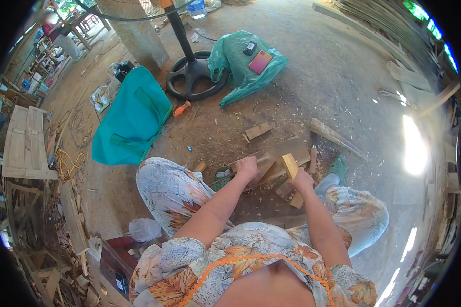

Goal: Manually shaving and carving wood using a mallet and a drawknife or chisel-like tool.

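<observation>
My left hand (247,169) is closed in a fist over a wooden workpiece (264,168) between my knees. What its fingers grip, if anything, is hidden. My right hand (302,180) grips a light yellowish wooden block (290,166), raised just right of the workpiece; I cannot see whether it has a handle. Beneath them a wider flat board (292,148) lies on the floor. To the right of the block rests a slim tool with a brown handle (313,159). Small wood offcuts (297,199) and shavings surround the hands.
Farther off lie a short wood piece (257,131), a long wooden strip (338,138) and an orange-handled screwdriver (181,108). A teal bag (133,117), a fan stand (194,77) and a green plastic bag (241,56) with a phone (260,62) stand beyond. Scrap wood lines the left side.
</observation>
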Available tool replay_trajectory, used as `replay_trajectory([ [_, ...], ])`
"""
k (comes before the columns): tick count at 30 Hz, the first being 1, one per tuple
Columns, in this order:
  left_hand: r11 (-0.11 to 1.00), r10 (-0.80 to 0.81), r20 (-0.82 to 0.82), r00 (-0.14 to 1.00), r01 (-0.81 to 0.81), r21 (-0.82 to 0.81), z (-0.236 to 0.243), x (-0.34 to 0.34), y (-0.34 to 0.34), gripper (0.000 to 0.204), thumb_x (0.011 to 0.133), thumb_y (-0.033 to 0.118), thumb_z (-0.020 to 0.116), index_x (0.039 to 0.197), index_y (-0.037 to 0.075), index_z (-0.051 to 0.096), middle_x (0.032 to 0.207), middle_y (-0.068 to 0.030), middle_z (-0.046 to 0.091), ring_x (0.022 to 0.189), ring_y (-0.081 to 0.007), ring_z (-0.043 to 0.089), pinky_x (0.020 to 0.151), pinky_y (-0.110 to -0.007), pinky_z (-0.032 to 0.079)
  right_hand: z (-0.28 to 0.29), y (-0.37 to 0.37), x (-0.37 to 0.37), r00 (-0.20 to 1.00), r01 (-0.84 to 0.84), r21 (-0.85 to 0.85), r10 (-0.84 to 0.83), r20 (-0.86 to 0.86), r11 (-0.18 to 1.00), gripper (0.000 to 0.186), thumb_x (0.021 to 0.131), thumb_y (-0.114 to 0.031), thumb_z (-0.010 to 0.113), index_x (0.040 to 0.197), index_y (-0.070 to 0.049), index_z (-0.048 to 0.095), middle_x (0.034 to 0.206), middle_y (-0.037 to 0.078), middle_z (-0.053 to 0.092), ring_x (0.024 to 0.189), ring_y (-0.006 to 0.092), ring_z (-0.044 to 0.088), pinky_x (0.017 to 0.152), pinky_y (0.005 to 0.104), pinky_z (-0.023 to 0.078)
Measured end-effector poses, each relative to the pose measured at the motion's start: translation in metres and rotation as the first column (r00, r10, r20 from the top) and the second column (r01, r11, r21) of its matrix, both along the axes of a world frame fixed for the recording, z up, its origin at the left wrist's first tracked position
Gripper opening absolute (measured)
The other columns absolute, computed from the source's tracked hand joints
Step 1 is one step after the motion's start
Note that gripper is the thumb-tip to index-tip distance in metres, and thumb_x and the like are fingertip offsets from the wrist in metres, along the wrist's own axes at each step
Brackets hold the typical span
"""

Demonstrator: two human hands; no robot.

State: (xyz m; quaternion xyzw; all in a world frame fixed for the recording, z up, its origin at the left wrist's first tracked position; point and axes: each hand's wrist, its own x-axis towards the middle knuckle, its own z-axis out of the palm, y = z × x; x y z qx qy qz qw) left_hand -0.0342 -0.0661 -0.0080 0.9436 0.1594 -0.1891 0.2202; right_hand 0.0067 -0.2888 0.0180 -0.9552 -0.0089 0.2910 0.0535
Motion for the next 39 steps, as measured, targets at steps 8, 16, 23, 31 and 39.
replay_trajectory([
  [8, 0.992, -0.034, 0.392, 0.919, 0.079, -0.099, 0.007, -0.006, -0.027, 0.023, 0.074, 0.024, 0.061, 0.089, 0.009, 0.068, 0.088, -0.0176, 0.066, 0.086, -0.0349, 0.064, 0.074, -0.045, 0.05, -0.075, -0.029, 0.002, 0.984, -0.112, 0.078, 0.1, 0.147, 0.991, 0.059, 0.07, -0.026, 0.066, 0.118, -0.002, 0.045, 0.105, 0.022, 0.063, 0.1, 0.037, 0.06, 0.085, 0.0454, 0.049],
  [16, 0.973, -0.125, 0.494, 0.86, 0.203, -0.106, 0.096, -0.001, -0.035, 0.023, 0.064, 0.018, 0.067, 0.086, 0.011, 0.067, 0.089, -0.0142, 0.067, 0.09, -0.0317, 0.064, 0.079, -0.044, 0.049, -0.081, -0.03, 0.013, 0.981, -0.191, 0.103, 0.188, 0.036, 0.976, 0.061, 0.061, -0.019, 0.076, 0.11, 0.004, 0.047, 0.103, 0.024, 0.063, 0.1, 0.0386, 0.06, 0.085, 0.0444, 0.048],
  [23, 0.831, -0.55, 0.285, 0.785, 0.478, 0.285, 0.219, -0.011, 0.036, 0.018, 0.066, 0.02, 0.066, 0.083, 0.017, 0.067, 0.085, -0.0064, 0.067, 0.087, -0.0269, 0.064, 0.072, -0.04, 0.05, -0.08, -0.031, 0.028, 0.947, -0.304, 0.142, 0.315, -0.064, 0.942, 0.052, 0.064, -0.023, 0.074, 0.109, -0.002, 0.059, 0.102, 0.022, 0.064, 0.098, 0.0373, 0.06, 0.082, 0.0438, 0.048],
  [31, 0.891, -0.453, 0.363, 0.814, 0.406, 0.202, 0.204, 0.009, 0.113, 0.021, 0.065, 0.019, 0.067, 0.086, 0.016, 0.069, 0.087, -0.0073, 0.067, 0.086, -0.0289, 0.063, 0.071, -0.041, 0.049, -0.058, -0.015, 0.016, 0.906, -0.278, 0.152, 0.207, 0.369, 0.948, 0.045, 0.071, -0.032, 0.069, 0.101, 0.0, 0.06, 0.097, 0.023, 0.063, 0.097, 0.0381, 0.059, 0.083, 0.0437, 0.045],
  [39, 0.916, -0.381, 0.356, 0.853, 0.401, 0.02, 0.207, 0.005, 0.098, 0.024, 0.062, 0.013, 0.067, 0.087, 0.014, 0.068, 0.088, -0.0092, 0.066, 0.091, -0.0287, 0.062, 0.077, -0.04, 0.048, -0.067, -0.028, 0.038, 0.878, -0.26, 0.28, 0.105, 0.467, 0.924, 0.033, 0.081, -0.032, 0.054, 0.084, 0.0, 0.059, 0.081, 0.022, 0.061, 0.082, 0.038, 0.058, 0.071, 0.0464, 0.042],
])
